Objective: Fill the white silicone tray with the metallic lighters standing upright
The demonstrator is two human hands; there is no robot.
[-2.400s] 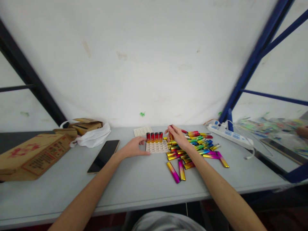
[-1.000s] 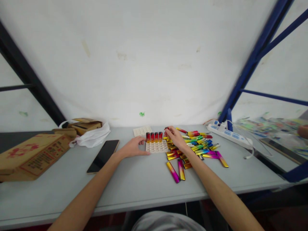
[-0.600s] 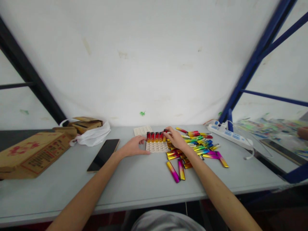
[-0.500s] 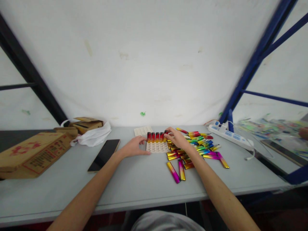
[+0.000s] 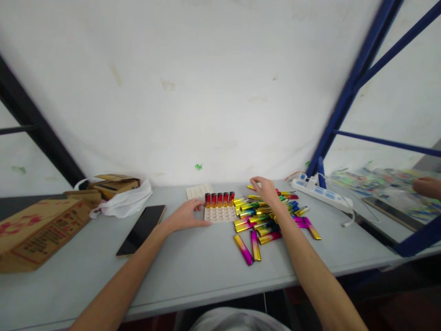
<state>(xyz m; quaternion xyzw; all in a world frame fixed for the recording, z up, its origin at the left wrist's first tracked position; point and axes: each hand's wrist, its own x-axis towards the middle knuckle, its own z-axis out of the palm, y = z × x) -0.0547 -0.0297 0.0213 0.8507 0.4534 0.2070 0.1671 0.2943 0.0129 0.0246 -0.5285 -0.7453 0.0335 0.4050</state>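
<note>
A white tray with rows of round holes (image 5: 220,215) lies on the table, with several shiny red-to-yellow lighter shells (image 5: 219,199) standing upright in its back row. My left hand (image 5: 186,214) holds the tray's left side, thumb at the front corner and fingers curled farther back. My right hand (image 5: 264,191) is over the back of a heap of loose metallic lighter shells (image 5: 263,219) in gold, purple, green, blue and red. Its fingers are bent and slightly apart, with nothing visible between them. One yellow shell (image 5: 250,187) lies just below the fingertips.
A second white tray (image 5: 199,191) lies behind. On the left are a phone (image 5: 142,230), a white plastic bag (image 5: 127,202) and a cardboard box (image 5: 44,232). A power strip (image 5: 322,193) and blue frame bars (image 5: 339,115) stand right. Another person's hand (image 5: 427,187) shows far right.
My right hand has let go of the rightmost upright shell and moved right, over the heap's back. That shell stands in the tray. My left hand remains at the tray. The view has shifted slightly.
</note>
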